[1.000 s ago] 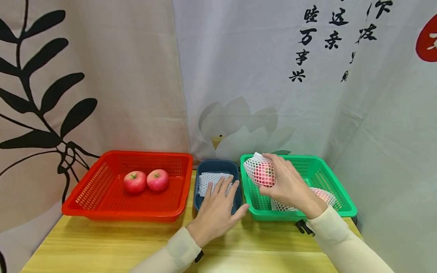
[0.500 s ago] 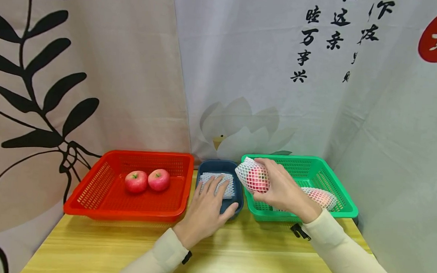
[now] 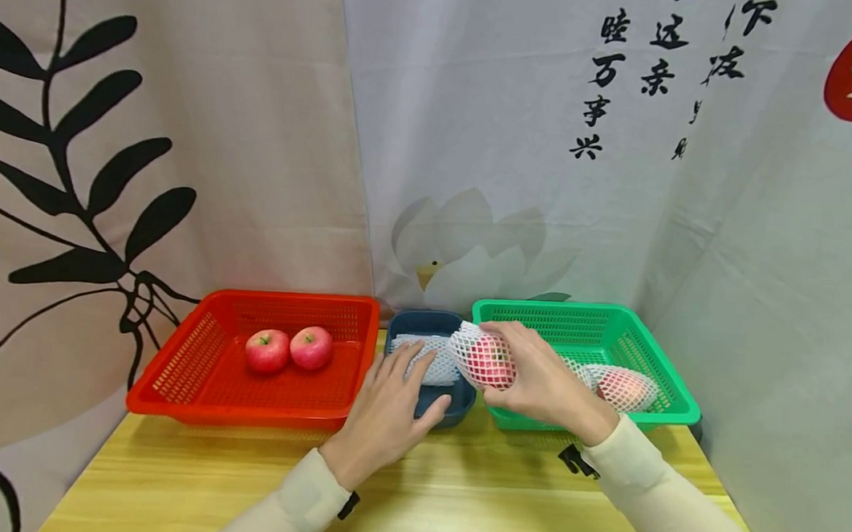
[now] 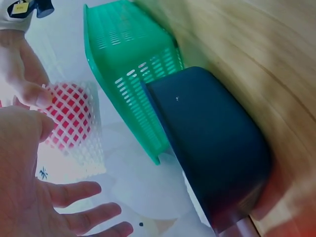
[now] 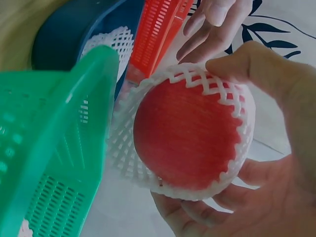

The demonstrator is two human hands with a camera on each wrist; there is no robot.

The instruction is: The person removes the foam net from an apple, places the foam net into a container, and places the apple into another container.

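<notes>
My right hand holds an apple in a white foam net, above the side where the blue bin and the green basket meet. In the right wrist view, red skin of the apple shows through the net's wide opening, and the thumb and fingers grip its sides. My left hand hovers at the front of the blue bin, fingers spread and holding nothing. Flat white foam nets lie in that bin, partly hidden by the left fingers. The left wrist view shows the same left hand with straight fingers.
Two bare apples, one left and one right, sit in the red basket. The green basket on the right contains net-wrapped apples, one plainly visible. All containers stand on a wooden table before a cloth backdrop.
My right hand has carried the netted apple left and slightly down, from over the green basket toward the blue bin. My left hand has shifted left, uncovering more of the foam nets.
</notes>
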